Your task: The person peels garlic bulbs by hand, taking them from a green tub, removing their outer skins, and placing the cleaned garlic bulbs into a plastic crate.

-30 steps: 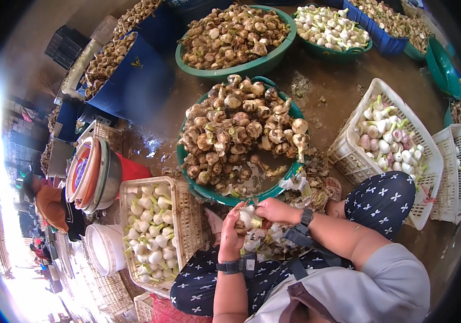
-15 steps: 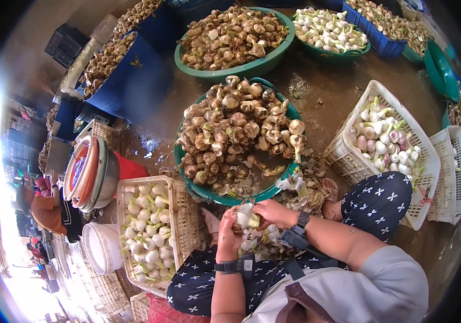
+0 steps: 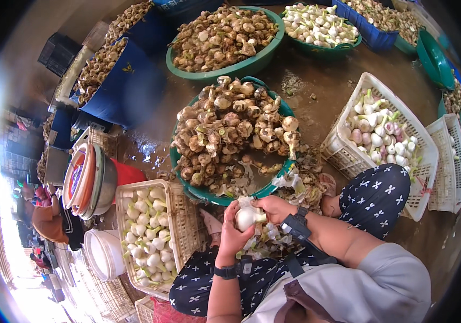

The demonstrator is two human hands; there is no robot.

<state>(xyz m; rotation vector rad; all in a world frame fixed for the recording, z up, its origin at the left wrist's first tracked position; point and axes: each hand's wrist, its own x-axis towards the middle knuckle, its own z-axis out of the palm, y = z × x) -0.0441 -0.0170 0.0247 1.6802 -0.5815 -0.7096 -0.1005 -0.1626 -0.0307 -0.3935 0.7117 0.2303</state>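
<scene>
A smooth white garlic bulb [image 3: 245,217] sits between my two hands, in front of the near rim of a green tub. My left hand [image 3: 231,232] wraps its fingers and thumb round the bulb's left side. Closed against the right side, my right hand [image 3: 275,209] grips the bulb near its stem, its fingertips partly hidden. Below both hands, loose papery garlic skins [image 3: 265,242] lie heaped by my lap. The green tub [image 3: 263,194] holds a mound of brown, unpeeled garlic bulbs [image 3: 225,126].
Cleaned bulbs fill a cream crate [image 3: 184,215] at my left and part of another crate [image 3: 343,141] at my right. Farther off stand a wide green basin [image 3: 252,67] of dirty garlic, a basin [image 3: 325,49] of white bulbs and a blue barrel [image 3: 123,89]. A white bucket [image 3: 101,253] stands left.
The bulb has turned and now shows a bare white side, with less loose skin on it. Both hands have shifted their hold. The surroundings have slid slightly left as the view moved.
</scene>
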